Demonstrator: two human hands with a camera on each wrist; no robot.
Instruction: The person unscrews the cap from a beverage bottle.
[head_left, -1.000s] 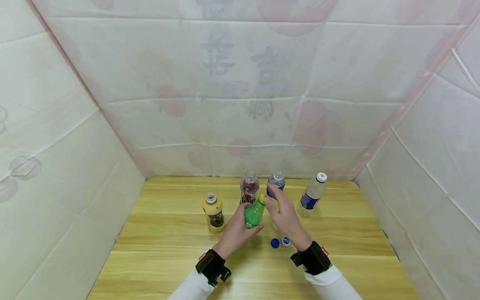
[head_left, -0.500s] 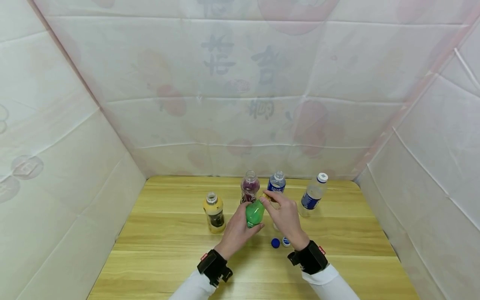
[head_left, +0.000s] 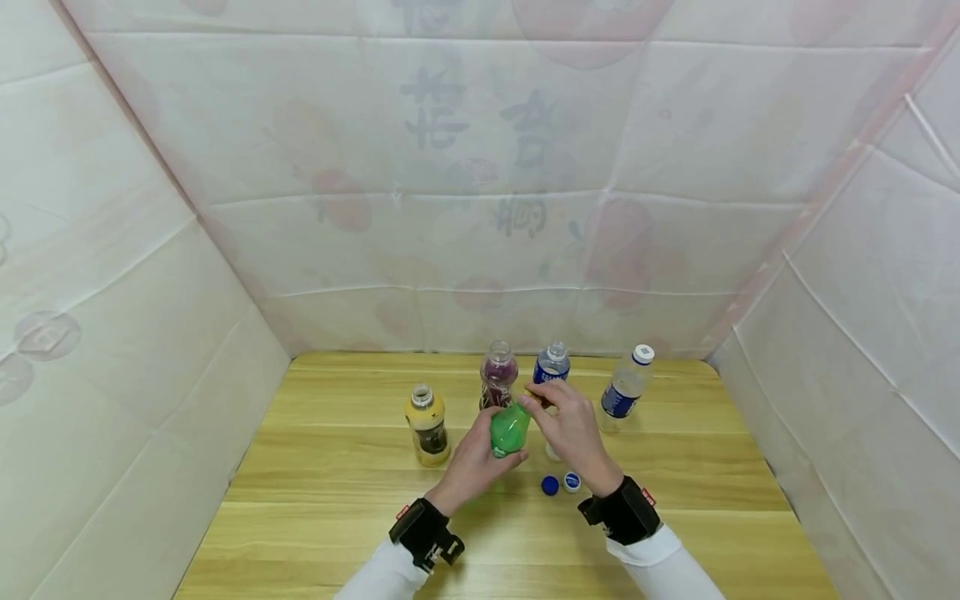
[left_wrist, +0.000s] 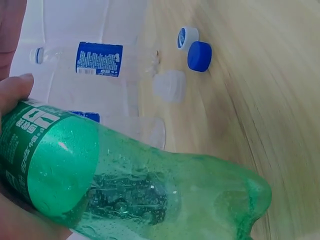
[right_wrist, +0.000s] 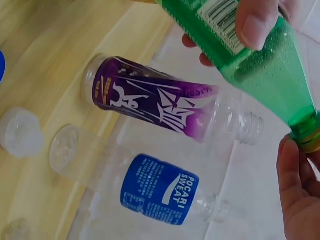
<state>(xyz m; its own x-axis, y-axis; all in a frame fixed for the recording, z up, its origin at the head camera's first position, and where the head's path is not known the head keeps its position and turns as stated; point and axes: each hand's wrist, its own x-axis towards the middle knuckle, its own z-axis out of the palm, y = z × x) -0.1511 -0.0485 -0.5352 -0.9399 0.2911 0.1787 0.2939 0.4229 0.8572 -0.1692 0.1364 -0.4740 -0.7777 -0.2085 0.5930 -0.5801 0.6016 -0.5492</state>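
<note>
My left hand (head_left: 474, 457) grips a green plastic bottle (head_left: 510, 431) round its label, holding it tilted over the table. In the left wrist view the bottle's lower part (left_wrist: 200, 192) looks see-through, with droplets inside. The thumb and fingers of my right hand (head_left: 576, 427) pinch the yellow cap (right_wrist: 312, 142) at the bottle's neck. Behind the hands stand an uncapped bottle with a purple label (right_wrist: 160, 97) and an uncapped Pocari Sweat bottle (right_wrist: 160, 190). A blue cap (head_left: 550, 485) and a white cap (head_left: 572, 482) lie below my right hand, near a translucent cap (left_wrist: 170, 85).
An uncapped yellow bottle (head_left: 429, 429) stands left of my left hand. To the right is a clear bottle (head_left: 626, 390) with a blue label and white cap. The wooden table (head_left: 322, 500) is enclosed by pale printed cloth walls (head_left: 480, 250).
One second ago my right fingers were spread beside the yellow cap; they then closed round it and still pinch it. My left hand has kept its grip on the green bottle.
</note>
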